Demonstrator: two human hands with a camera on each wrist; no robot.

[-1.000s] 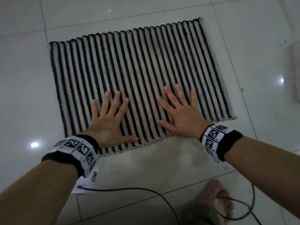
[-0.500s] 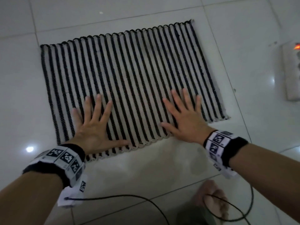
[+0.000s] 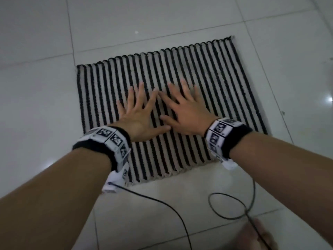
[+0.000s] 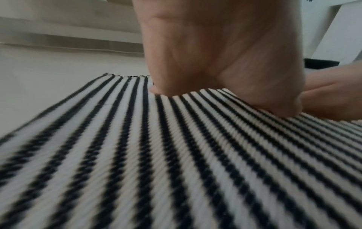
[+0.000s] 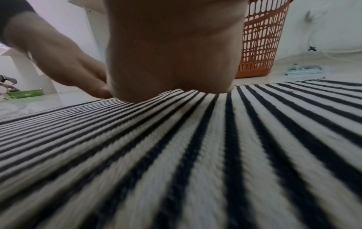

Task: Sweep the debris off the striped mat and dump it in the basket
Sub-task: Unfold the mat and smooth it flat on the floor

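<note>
The black-and-cream striped mat lies flat on the tiled floor. My left hand rests palm down on its middle with fingers spread straight. Beside it, my right hand also lies flat with fingers spread, and the index fingertips nearly meet. In the left wrist view, my left palm presses the mat. In the right wrist view, my right palm presses the mat, and an orange perforated basket stands beyond the mat's far edge. I make out no debris on the mat.
A black cable loops over the white floor tiles near the mat's near edge, by my foot. A white power strip lies on the floor right of the basket. White furniture legs and a green box stand at the left.
Both hands have slid from the mat's near edge up to its middle and drawn together, still flat. The head view has shifted, so the mat sits further right.
</note>
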